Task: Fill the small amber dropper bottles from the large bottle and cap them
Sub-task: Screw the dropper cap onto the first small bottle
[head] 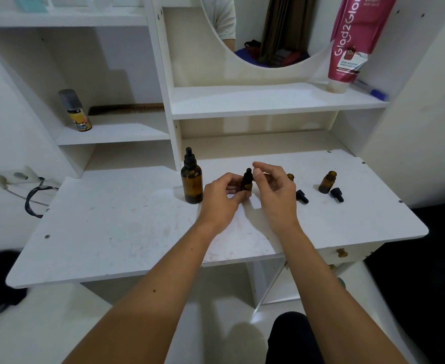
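Small capped bottle (247, 181) pinched in left hand (222, 195); right hand (275, 190) half-curled beside.

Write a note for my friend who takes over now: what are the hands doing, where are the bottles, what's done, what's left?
Left hand holds a small capped bottle upright on the desk. Right hand is open just beside its cap, holding nothing.
Large bottle stands capped, left of the hands.
Two small bottles stand uncapped on the right, their dropper caps lying beside them.
Done: one capped. Left: those two; fill levels can't be seen.
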Available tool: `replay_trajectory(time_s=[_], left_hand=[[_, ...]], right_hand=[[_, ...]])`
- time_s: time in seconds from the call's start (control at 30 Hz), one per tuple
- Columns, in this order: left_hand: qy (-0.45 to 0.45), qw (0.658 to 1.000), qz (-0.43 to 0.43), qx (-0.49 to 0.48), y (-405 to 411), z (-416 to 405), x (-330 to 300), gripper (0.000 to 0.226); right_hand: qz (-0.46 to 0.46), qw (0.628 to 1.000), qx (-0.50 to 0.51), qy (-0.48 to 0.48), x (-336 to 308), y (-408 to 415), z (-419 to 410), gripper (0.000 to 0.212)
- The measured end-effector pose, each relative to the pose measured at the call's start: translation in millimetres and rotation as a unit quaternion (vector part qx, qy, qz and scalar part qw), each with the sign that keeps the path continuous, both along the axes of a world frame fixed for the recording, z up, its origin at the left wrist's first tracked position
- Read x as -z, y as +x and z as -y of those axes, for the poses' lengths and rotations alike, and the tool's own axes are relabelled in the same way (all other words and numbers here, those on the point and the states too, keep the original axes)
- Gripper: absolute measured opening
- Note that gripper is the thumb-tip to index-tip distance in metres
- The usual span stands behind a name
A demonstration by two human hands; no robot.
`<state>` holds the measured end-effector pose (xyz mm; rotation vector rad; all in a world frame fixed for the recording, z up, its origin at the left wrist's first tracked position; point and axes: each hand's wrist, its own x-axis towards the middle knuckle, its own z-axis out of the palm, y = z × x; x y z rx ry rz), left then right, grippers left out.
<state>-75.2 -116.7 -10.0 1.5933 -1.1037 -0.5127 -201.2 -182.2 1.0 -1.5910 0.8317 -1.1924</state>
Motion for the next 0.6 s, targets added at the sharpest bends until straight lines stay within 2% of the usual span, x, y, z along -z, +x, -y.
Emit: replay_trajectory(time_s=[0.1, 0.23, 0.37, 0.5, 0.6], left_hand=[[0.002, 1.0, 0.004, 0.001, 0.2, 0.1, 0.4, 0.031], [-0.006, 1.0, 0.005, 0.002, -0.4, -0.8, 0.7, 0.028], [-0.004, 1.0, 0.014, 0.002, 0.1, -0.3, -0.1, 0.028], [-0.011, 1.0, 0.007, -0.001, -0.5, -0.1, 0.0, 0.025], [-0.008, 1.0, 0.011, 0.0, -0.3, -0.2, 0.6, 0.026]], right_hand=[[-0.005, 1.0, -0.028, 0.001, 1.0, 0.5, 0.9, 0.018], [0.014, 0.999, -0.009, 0.036, 3.0, 0.0, 1.2, 0.015], [-0.009, 1.0, -0.017, -0.009, 1.6, -0.1, -0.3, 0.019], [0.002, 0.999, -0.004, 0.042, 3.2, 0.9, 0.4, 0.017], [-0.007, 1.0, -0.007, 0.009, 0.9, 0.8, -1.4, 0.02]])
